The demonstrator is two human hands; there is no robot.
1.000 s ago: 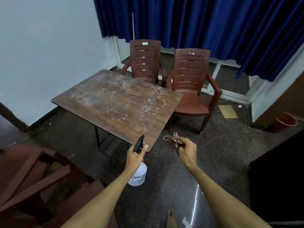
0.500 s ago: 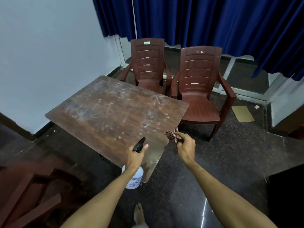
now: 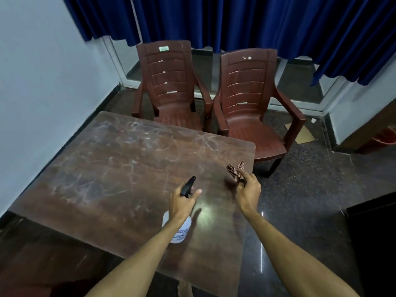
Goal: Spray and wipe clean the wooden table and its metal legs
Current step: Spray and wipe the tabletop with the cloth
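- The wooden desk (image 3: 120, 168) was seen filling the middle and lower left of the frame. Its brown top was covered with pale swirled smears, and no wet patch could be made out on it.
- Its metal legs were hidden beneath the top, so their condition could not be judged.
- A white spray bottle (image 3: 181, 230) with a black trigger head was held above the lower-centre part of the desk. The nozzle was pointed up-frame across the smeared top.
- The left hand (image 3: 182, 202) was wrapped round the bottle's neck. Whether the trigger was being pressed could not be told.
- A bunched chequered cloth (image 3: 235, 172) was gripped in the right hand (image 3: 249, 191), just inside the desk's right edge. It appeared to be held clear of the wood.
- The step in hand was judged to be the spraying of the top, with wiping not yet begun.
- The next move was judged to call for the trigger to be squeezed over the smeared area. The cloth would then have to be brought down and drawn across the wetted wood.
- Two brown plastic chairs (image 3: 248, 86) were stood side by side beyond the desk's far edge, in the upper centre.
- A blue curtain (image 3: 257, 22) was hung above them, a pale wall (image 3: 42, 71) was seen at the left, and a dark polished floor (image 3: 310, 189) at the right.
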